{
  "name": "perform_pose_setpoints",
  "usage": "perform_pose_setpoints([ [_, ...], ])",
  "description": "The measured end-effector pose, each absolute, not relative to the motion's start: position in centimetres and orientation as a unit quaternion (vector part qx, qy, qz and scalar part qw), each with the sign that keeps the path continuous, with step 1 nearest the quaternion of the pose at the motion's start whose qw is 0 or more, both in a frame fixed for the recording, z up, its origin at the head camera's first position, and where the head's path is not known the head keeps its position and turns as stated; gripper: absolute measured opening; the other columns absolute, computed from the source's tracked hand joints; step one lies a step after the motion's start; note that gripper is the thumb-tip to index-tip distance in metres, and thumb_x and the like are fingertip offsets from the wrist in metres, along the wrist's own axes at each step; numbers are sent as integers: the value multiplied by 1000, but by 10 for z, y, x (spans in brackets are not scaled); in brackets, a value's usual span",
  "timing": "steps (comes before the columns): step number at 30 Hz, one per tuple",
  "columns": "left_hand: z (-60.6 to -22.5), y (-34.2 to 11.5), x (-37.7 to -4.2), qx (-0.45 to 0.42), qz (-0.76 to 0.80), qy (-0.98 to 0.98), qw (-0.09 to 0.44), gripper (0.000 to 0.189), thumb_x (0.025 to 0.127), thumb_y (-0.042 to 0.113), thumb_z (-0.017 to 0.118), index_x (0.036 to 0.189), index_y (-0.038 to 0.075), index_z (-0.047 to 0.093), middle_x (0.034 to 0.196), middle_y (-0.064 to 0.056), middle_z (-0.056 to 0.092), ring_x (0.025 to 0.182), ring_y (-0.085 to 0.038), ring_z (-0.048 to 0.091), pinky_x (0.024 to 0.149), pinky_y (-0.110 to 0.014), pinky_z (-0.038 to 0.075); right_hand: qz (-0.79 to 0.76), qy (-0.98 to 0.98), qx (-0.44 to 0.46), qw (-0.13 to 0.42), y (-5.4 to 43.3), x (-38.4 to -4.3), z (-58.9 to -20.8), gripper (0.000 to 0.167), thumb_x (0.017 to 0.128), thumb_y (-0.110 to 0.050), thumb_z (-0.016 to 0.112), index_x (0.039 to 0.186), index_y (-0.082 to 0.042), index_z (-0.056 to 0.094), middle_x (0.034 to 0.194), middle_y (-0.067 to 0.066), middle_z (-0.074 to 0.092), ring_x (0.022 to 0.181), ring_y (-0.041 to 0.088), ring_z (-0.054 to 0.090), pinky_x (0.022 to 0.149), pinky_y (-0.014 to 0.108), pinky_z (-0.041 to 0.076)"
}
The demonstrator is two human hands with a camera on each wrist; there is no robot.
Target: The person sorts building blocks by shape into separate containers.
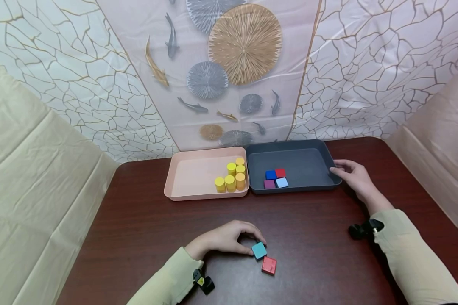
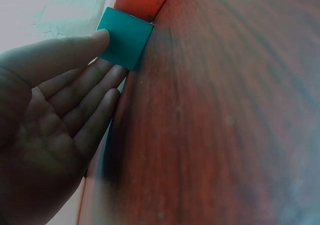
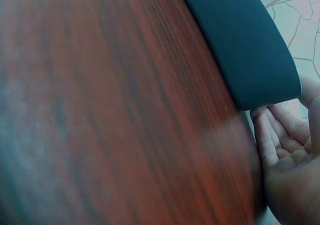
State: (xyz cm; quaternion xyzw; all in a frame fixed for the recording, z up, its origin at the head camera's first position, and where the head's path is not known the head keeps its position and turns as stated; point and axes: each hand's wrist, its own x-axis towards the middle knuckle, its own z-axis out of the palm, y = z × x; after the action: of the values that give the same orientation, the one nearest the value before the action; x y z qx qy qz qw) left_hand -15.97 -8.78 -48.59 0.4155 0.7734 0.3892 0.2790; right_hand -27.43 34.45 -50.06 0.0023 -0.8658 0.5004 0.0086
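Observation:
In the head view my left hand (image 1: 230, 238) is low at the middle of the table, with a teal block (image 1: 258, 250) pinched between thumb and fingertips. The left wrist view shows the thumb (image 2: 65, 55) against one side of that block. A red block (image 1: 269, 265) lies right beside it, near or touching its corner. My right hand (image 1: 356, 180) grips the right end of a dark grey tray (image 1: 301, 163), thumb at the rim and fingers against the outside. In the right wrist view the fingertips are partly hidden behind the tray wall (image 3: 250, 50).
Blue (image 1: 271, 175), red (image 1: 280, 173), purple (image 1: 269, 184) and light blue (image 1: 281, 182) blocks sit together in the grey tray. Left of it, a pink tray (image 1: 192, 169) holds several yellow cylinders (image 1: 230, 182). Patterned cloth hangs behind the brown table (image 1: 137, 237).

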Motion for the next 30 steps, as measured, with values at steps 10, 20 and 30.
perform_pose_setpoints([
  [10,-489,-87,-161,414,407,767,274,34,94,4,80,127,9,74,127,-8,75,114,-3,66,104,-18,53,501,-865,0,4,344,-273,-501,63,106,-32,66,150,11,51,107,-18,58,87,-15,55,73,8,50],
  [20,-488,-85,-161,390,426,768,276,34,94,3,81,127,7,74,127,-10,75,109,1,67,101,-18,56,499,-867,-2,5,344,-273,-500,62,106,-31,66,150,11,51,107,-19,57,87,-16,53,73,7,49],
  [30,-488,-82,-161,353,449,783,248,35,93,1,81,127,5,75,126,-12,75,106,1,68,97,-18,57,502,-865,3,7,344,-274,-500,63,106,-33,66,150,10,52,109,-17,60,87,-15,54,74,7,49],
])
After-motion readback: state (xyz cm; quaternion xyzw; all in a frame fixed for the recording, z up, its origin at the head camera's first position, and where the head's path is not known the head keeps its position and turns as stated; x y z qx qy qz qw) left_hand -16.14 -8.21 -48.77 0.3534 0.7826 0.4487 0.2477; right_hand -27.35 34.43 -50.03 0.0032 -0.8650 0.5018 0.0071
